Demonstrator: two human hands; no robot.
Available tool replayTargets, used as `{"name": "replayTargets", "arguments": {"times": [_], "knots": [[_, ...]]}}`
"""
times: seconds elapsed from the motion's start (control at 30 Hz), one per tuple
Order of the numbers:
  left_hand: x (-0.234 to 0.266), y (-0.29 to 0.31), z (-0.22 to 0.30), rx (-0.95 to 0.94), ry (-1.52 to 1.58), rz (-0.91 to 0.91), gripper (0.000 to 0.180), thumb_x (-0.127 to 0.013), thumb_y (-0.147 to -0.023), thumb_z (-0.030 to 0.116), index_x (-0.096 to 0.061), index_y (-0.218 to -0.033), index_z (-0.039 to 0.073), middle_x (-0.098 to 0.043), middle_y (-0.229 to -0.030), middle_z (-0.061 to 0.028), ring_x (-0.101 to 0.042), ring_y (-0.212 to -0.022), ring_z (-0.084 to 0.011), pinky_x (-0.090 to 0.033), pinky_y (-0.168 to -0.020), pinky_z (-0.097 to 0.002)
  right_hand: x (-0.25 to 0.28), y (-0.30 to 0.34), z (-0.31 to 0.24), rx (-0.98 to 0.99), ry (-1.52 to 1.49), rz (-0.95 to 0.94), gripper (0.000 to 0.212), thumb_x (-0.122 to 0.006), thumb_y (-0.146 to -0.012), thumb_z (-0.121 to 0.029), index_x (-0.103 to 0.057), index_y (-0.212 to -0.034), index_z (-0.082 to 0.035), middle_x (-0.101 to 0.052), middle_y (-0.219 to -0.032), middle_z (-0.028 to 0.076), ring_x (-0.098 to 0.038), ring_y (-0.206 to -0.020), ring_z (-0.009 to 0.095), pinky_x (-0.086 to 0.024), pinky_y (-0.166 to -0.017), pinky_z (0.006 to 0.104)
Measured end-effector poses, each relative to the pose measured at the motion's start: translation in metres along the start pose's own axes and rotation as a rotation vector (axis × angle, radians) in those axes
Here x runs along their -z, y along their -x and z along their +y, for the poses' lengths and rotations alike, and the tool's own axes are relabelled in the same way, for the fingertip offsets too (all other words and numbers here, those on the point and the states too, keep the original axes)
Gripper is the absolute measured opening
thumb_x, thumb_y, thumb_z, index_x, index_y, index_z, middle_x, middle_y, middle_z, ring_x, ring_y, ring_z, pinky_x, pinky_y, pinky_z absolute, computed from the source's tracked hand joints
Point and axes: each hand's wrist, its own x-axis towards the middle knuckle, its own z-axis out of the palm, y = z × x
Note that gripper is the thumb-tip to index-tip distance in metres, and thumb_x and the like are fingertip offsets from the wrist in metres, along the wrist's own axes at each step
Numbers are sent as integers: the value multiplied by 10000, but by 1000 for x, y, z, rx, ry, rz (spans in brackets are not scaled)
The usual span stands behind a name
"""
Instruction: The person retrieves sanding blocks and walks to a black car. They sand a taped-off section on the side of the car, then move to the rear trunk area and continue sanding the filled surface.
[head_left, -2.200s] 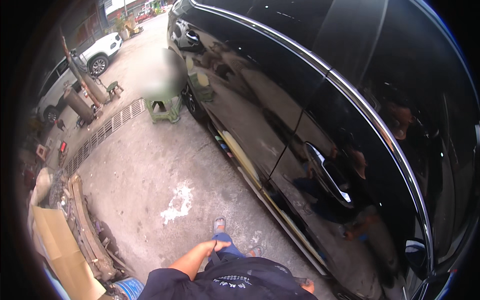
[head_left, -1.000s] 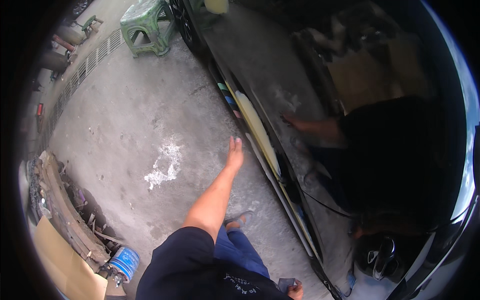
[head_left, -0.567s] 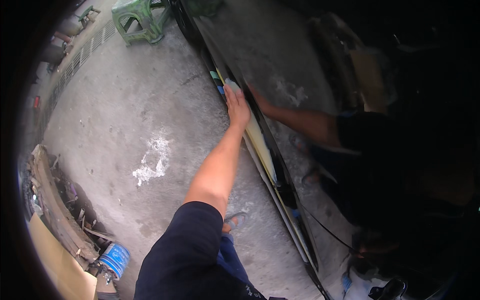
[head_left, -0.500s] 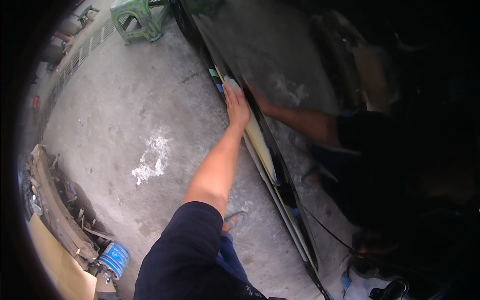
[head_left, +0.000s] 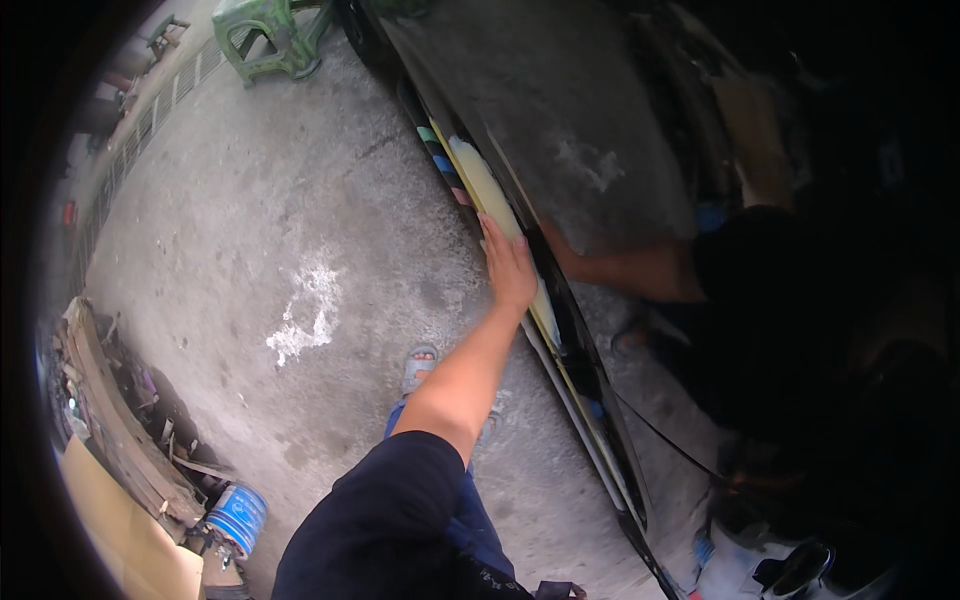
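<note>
- Your left hand (head_left: 512, 268) rests, fingers extended, against the cream patch (head_left: 480, 176), gripping nothing.
- Right hand (head_left: 578, 592): hold unclear.
- Judged step: palm-checking; next calls for even contact.

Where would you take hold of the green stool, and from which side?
Likely on the stool just above the arched opening in its near face, coming from the side facing the camera: the opening leaves room to reach beneath, and floor lies in front, while the car stands close on its right. Its top is partly cut off.
</note>
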Motion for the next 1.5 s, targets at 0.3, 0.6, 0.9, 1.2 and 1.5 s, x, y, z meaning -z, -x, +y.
{"name": "replayTargets", "arguments": {"times": [0.3,0.6,0.9,1.2,1.5], "knots": [[4,97,25,92,98,-195,688,-405,-987,263,-45,-1470,-70,-66,-1536,-289,-94,-1432,-411,-120,-1167,-402,-42,32,-16,42,-140,49,389,-517,-938,-283,-500,-1294,-128,-654,-977,211,-631,-859,354,-496,-770,468],[28,143,34,307,194,-492,751,-391,-990,392,-45,-1472,-67,-179,-1517,-289,-218,-1412,-381,-209,-1136,-360,-45,103,-112,-58,-384,42,488,-548,-905,-191,-423,-1357,-56,-584,-1166,241,-566,-1096,313,-466,-893,405],[141,221,-11,768,274,-1313,703,-473,-959,469,-309,-1426,-30,-489,-1356,-220,-514,-1218,-286,-409,-991,-355,-143,40,-123,125,-842,419,425,-572,-871,-6,-463,-1280,39,-577,-802,19,-536,-711,103,-463,-656,252],[323,172,32,1295,399,-1668,469,-575,-946,323,-471,-1321,60,-583,-1221,-81,-575,-1110,-205,-467,-937,-380,-88,50,-314,279,-1554,324,479,-534,-917,-34,-382,-1371,-9,-618,-925,46,-559,-807,83,-454,-690,222],[304,58,28,998,202,-1557,260,-601,-919,68,-560,-1174,47,-659,-1050,-44,-635,-940,-130,-535,-807,-306,-81,42,-446,349,-1760,197,510,-533,-922,-41,-335,-1387,27,-631,-931,75,-583,-810,101,-475,-726,243]]}}
